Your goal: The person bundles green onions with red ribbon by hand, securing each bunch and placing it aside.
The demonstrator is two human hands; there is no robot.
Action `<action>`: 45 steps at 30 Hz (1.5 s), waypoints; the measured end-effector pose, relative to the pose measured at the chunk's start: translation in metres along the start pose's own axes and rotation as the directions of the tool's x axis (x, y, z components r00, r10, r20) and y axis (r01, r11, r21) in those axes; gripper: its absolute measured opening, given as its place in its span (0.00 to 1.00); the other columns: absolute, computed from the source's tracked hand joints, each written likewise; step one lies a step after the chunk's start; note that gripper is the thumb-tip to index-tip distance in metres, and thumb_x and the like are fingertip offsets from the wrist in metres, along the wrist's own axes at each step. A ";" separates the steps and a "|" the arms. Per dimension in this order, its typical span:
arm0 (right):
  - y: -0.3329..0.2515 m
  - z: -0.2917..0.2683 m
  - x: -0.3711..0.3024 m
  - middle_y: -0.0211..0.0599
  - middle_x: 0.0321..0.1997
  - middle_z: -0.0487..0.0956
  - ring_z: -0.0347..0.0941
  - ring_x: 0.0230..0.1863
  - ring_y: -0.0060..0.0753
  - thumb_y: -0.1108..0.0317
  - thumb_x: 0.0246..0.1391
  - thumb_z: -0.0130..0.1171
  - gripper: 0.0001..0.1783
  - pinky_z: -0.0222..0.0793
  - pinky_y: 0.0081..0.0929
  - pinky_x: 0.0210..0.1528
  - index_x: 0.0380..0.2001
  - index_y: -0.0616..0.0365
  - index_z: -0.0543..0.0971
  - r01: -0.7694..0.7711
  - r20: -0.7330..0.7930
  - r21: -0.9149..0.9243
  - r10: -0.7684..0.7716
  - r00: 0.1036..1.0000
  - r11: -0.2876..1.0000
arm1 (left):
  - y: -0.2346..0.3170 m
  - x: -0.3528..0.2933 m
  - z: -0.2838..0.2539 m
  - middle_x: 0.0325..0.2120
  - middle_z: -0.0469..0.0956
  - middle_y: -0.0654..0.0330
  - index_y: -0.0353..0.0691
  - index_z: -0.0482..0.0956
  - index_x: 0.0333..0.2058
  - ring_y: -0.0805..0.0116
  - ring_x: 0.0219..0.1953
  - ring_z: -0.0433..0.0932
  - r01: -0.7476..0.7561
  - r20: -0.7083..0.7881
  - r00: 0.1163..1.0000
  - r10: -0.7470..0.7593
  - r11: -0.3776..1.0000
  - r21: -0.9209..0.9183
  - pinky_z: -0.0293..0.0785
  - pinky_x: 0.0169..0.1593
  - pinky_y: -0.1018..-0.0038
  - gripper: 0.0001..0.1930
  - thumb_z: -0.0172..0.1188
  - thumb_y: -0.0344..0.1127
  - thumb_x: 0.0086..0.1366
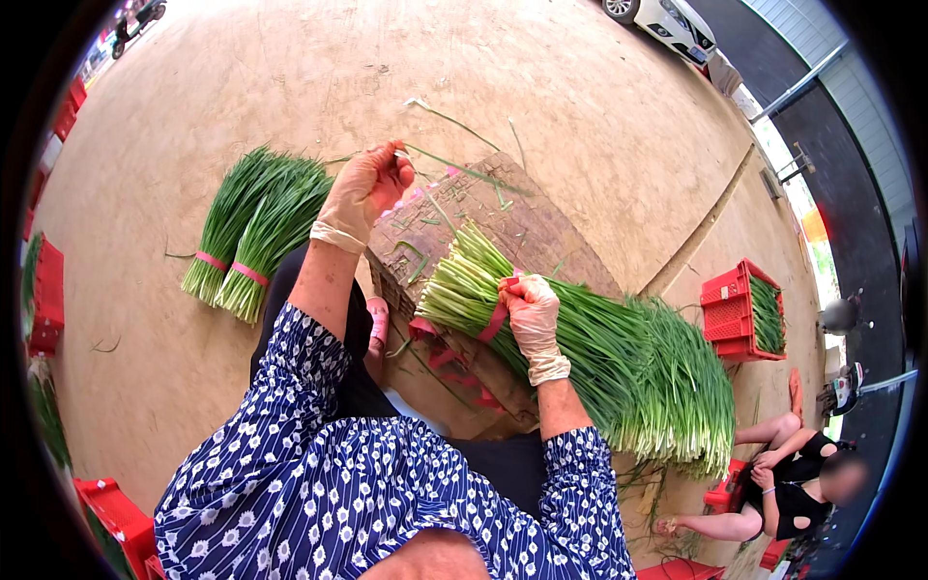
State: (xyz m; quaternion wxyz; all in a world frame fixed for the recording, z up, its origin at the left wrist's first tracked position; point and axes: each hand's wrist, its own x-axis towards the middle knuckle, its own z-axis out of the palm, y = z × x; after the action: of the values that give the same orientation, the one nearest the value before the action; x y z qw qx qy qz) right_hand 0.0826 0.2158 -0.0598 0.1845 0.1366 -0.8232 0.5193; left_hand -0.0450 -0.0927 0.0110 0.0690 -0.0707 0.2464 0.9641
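My left hand (367,188), in a thin pale glove, is raised over the left side of a worn wooden board. Its fingers are pinched together at the end of a thin green chive stalk (464,168). My right hand (532,314), gloved too, is closed on a pink band (494,323) round a thick bunch of chives (468,280). The bunch lies across the board (541,213), pale stem ends to the left and green leaves to the right. Part of the band is hidden under my fingers.
Two banded chive bunches (256,232) lie on the ground at left. More loose chives (681,396) are heaped at right, near a red crate (727,314). Another person (793,474) sits at lower right. Red crates (46,295) line the left edge; a white car (667,27) stands far off.
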 end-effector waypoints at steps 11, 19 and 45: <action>-0.002 0.001 0.002 0.37 0.28 0.80 0.75 0.31 0.31 0.86 0.42 0.67 0.08 0.74 0.27 0.35 0.24 0.62 0.81 0.074 -0.023 -0.034 -0.074 0.997 0.997 | -0.028 -0.014 0.016 0.38 0.83 0.60 0.34 0.80 0.48 0.68 0.41 0.79 -0.198 0.194 0.957 -0.215 0.003 0.980 0.74 0.49 0.72 0.20 0.63 0.45 0.67; 0.003 -0.002 0.000 0.38 0.29 0.82 0.76 0.33 0.33 0.86 0.39 0.68 0.09 0.75 0.29 0.39 0.23 0.63 0.79 0.128 -0.010 -0.041 -0.129 0.992 0.991 | -0.037 -0.037 0.029 0.21 0.79 0.52 0.39 0.85 0.33 0.61 0.22 0.77 -0.415 0.192 0.875 -0.444 -0.487 0.768 0.75 0.34 0.66 0.12 0.65 0.42 0.59; -0.018 -0.018 0.021 0.36 0.30 0.79 0.76 0.34 0.27 0.87 0.47 0.62 0.05 0.73 0.24 0.37 0.25 0.66 0.80 -0.091 -0.110 0.060 0.097 0.989 0.994 | -0.091 -0.057 0.049 0.72 0.46 0.46 0.34 0.45 0.71 0.57 0.75 0.41 0.029 0.117 0.977 -0.176 0.659 0.752 0.33 0.74 0.65 0.63 0.43 0.84 0.55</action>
State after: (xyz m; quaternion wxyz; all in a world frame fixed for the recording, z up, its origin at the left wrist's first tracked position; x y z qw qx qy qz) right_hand 0.0744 0.2241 -0.0290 0.2021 0.0732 -0.8024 0.5568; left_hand 0.0212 0.0043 0.0210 0.1683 0.0373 0.6076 0.7753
